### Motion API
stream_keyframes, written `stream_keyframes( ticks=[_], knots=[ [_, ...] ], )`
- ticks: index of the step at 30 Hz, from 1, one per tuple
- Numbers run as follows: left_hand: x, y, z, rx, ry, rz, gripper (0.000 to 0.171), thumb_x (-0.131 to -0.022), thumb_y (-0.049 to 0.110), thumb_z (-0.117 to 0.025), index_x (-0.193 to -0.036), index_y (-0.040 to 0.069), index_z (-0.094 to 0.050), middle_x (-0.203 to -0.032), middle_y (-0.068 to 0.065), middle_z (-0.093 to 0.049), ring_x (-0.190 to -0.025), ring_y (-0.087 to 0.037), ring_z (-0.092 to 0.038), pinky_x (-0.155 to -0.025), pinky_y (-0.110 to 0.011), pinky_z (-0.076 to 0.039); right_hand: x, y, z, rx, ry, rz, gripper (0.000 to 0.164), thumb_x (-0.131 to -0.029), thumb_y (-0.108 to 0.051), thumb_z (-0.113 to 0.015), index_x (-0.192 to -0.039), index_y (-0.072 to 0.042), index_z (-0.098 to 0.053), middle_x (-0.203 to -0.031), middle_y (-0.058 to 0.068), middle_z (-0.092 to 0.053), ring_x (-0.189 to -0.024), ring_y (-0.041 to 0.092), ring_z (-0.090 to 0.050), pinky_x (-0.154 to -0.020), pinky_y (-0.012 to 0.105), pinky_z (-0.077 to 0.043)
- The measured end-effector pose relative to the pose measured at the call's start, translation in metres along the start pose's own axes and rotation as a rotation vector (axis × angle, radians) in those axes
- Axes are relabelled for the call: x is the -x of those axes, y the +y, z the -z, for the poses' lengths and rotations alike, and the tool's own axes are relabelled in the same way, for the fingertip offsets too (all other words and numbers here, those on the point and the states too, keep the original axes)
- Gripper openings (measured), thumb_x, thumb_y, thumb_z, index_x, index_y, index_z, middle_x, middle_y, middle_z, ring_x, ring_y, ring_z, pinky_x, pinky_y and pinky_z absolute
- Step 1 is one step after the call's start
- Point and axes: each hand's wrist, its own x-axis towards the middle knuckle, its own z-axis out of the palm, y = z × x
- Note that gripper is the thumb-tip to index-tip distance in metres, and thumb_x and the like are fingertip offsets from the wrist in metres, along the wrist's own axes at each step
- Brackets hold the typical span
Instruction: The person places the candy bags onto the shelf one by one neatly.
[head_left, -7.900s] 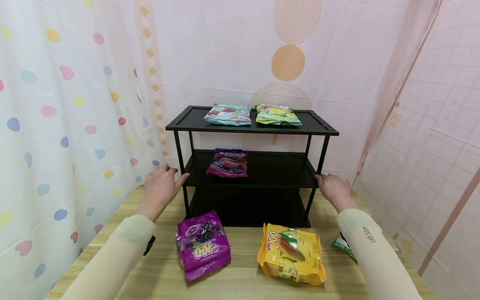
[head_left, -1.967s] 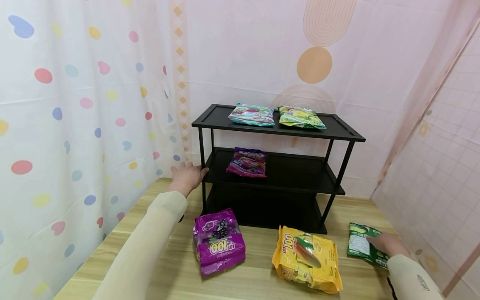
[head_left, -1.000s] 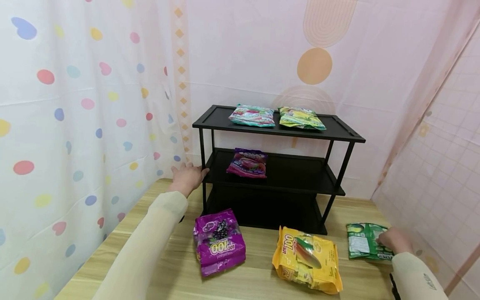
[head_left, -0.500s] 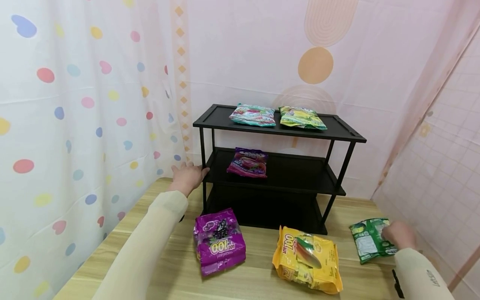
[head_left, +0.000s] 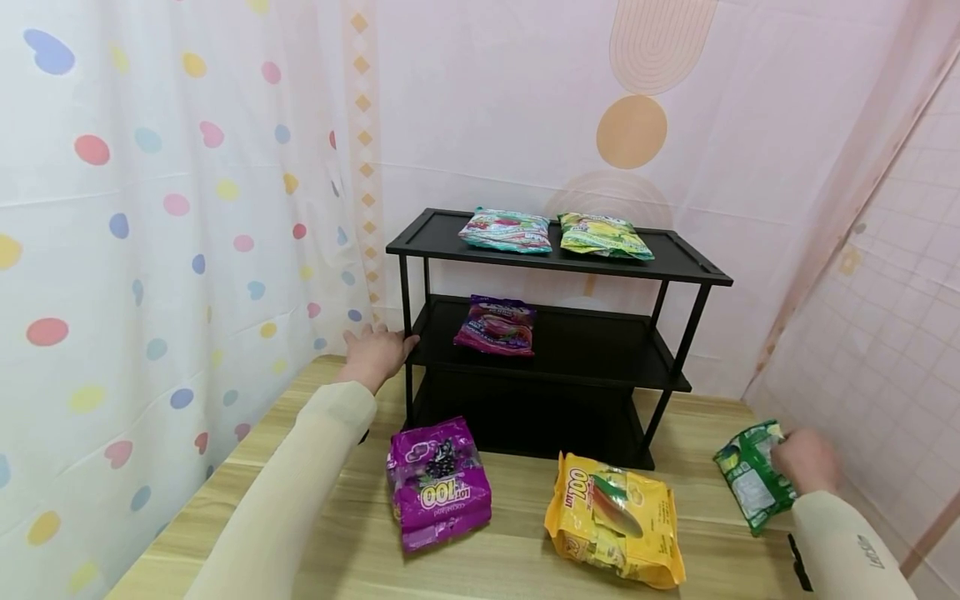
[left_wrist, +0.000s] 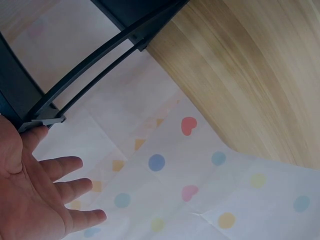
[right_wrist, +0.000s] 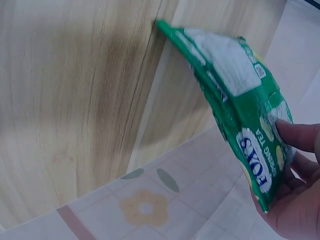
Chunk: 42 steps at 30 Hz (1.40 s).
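At the right, my right hand (head_left: 807,462) pinches one end of a green candy bag (head_left: 753,477) between thumb and fingers. The right wrist view shows this candy bag (right_wrist: 240,85) tilted over the table, with FOX'S printed near the held end. My left hand (head_left: 375,357) is at the left side of the black three-tier shelf (head_left: 585,342), its thumb against the post by the middle tier. In the left wrist view the fingers of the left hand (left_wrist: 47,185) are spread and extended, with nothing gripped.
On the wooden table, a purple grape candy bag (head_left: 438,483) and a yellow mango candy bag (head_left: 615,521) lie before the shelf. Two candy bags, one teal and white (head_left: 506,231) and one yellow-green (head_left: 603,236), lie on the top tier. A purple candy bag (head_left: 497,326) occupies the middle tier.
Earlier both hands were at the shelf's sides; the right hand has since gone to the green candy bag. Over the last second it has turned and tilted the bag up. The left hand stays put.
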Motion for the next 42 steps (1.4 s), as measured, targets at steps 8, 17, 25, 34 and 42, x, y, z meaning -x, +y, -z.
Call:
stream_keyframes(
  ticks=[8, 17, 25, 34, 42],
  knots=[
    [-0.001, -0.001, -0.001, 0.003, 0.009, -0.004, 0.055, -0.109, 0.042, -0.030, -0.137, 0.004, -0.058, -0.127, -0.027, -0.053, -0.130, -0.052, -0.038, -0.102, -0.077, -0.019, -0.002, -0.002, -0.006, 0.029, 0.107, 0.044, 0.028, -0.086, -0.004, -0.051, -0.094, 0.021, -0.059, -0.083, 0.035, -0.059, -0.075, 0.046, -0.060, -0.054, 0.050, -0.048],
    [-0.001, 0.000, 0.000, 0.004, 0.003, -0.006, 0.054, -0.109, 0.041, -0.030, -0.138, 0.004, -0.057, -0.129, -0.028, -0.052, -0.131, -0.053, -0.037, -0.102, -0.077, -0.018, -0.002, -0.009, -0.007, 0.095, 0.081, 0.051, 0.024, -0.089, -0.001, -0.044, -0.088, 0.018, -0.059, -0.086, 0.041, -0.057, -0.080, 0.057, -0.058, -0.059, 0.061, -0.049],
    [-0.001, 0.000, 0.001, -0.001, -0.010, -0.005, 0.055, -0.109, 0.041, -0.029, -0.139, 0.004, -0.056, -0.133, -0.028, -0.051, -0.132, -0.052, -0.035, -0.103, -0.077, -0.018, -0.003, -0.021, -0.002, 0.135, -0.019, 0.080, 0.030, -0.091, -0.011, -0.049, -0.088, 0.017, -0.062, -0.087, 0.040, -0.059, -0.079, 0.055, -0.060, -0.059, 0.063, -0.049],
    [0.000, -0.001, -0.002, -0.010, -0.010, -0.009, 0.055, -0.109, 0.041, -0.029, -0.140, 0.004, -0.055, -0.133, -0.029, -0.052, -0.131, -0.052, -0.036, -0.103, -0.077, -0.018, -0.006, -0.035, -0.007, 0.173, -0.054, 0.109, 0.023, -0.087, -0.011, -0.054, -0.079, 0.010, -0.061, -0.083, 0.034, -0.061, -0.077, 0.046, -0.061, -0.064, 0.061, -0.049],
    [-0.002, -0.001, -0.001, -0.006, -0.010, -0.007, 0.056, -0.109, 0.042, -0.028, -0.141, 0.003, -0.054, -0.135, -0.029, -0.050, -0.132, -0.053, -0.035, -0.103, -0.077, -0.017, -0.006, -0.046, -0.013, 0.137, -0.049, 0.117, 0.022, -0.083, -0.007, -0.054, -0.083, 0.013, -0.061, -0.084, 0.034, -0.060, -0.078, 0.049, -0.060, -0.063, 0.062, -0.049]
  ],
)
